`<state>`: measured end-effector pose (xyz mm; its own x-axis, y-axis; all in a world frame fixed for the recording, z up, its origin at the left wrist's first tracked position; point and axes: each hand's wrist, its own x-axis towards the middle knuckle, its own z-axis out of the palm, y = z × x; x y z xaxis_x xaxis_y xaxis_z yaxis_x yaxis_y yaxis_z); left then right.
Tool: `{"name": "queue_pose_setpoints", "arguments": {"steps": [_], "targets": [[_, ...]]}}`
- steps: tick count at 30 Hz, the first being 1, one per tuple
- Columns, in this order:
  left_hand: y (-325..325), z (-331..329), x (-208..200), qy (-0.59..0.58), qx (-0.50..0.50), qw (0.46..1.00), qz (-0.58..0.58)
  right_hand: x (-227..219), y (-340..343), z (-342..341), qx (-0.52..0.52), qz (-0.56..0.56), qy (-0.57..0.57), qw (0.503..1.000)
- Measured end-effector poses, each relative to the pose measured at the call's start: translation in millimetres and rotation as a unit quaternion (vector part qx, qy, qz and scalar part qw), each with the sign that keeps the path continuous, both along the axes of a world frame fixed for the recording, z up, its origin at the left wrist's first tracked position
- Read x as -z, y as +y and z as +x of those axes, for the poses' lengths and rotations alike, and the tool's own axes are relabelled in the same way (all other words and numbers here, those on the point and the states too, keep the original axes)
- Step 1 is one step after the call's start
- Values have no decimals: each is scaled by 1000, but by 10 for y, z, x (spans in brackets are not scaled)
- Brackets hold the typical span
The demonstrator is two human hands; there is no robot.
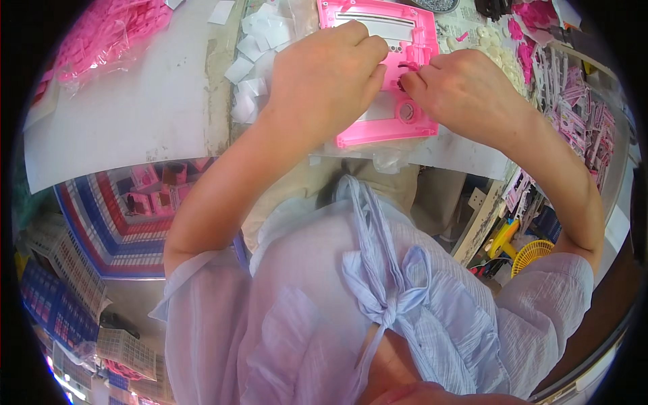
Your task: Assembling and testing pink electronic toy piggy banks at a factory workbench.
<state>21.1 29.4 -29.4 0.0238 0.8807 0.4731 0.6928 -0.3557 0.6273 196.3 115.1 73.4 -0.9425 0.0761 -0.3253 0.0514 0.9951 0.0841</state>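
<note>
A pink plastic housing (422,126) lies on the worktable in front of me, its inner side up, with posts and a round ring near its lower right corner. Over its left part is my left hand (327,77), fingers curled and thumb pressed toward them; whatever they pinch is hidden. My right hand (462,91) reaches in from the right side, thumb and fingers closed by a small dark part (408,65) inside the housing. I cannot make out whether that part is in its fingers.
White paper-like squares (256,46) lie left of the housing. Farther left is a bag of pink parts (111,37). Small cream pieces (496,50) and a bowl of metal bits (435,5) stand at upper right. Below the table's left edge is a striped crate (125,236).
</note>
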Motion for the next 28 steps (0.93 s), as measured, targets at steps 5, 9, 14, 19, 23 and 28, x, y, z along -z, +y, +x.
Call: {"name": "queue_pose_setpoints", "arguments": {"steps": [5,9,14,19,23,28], "targets": [[1,-3,7,8,-1,1000,0,29,-48,47,-28,35,1,999],[1,1,1,11,-3,1000,-3,43,-70,69,-40,48,-1,998],[2,9,-21,15,-3,1000,-8,33,-67,60,9,35,6,999],[-7,-2,-47,0,4,1000,-23,-110,-112,6,155,28,-1,987],[-2,-1,-59,11,6,999,-30,-241,-272,113,238,30,-5,971],[-8,-6,-120,15,18,996,-81,-218,-357,416,304,-11,74,950]]}}
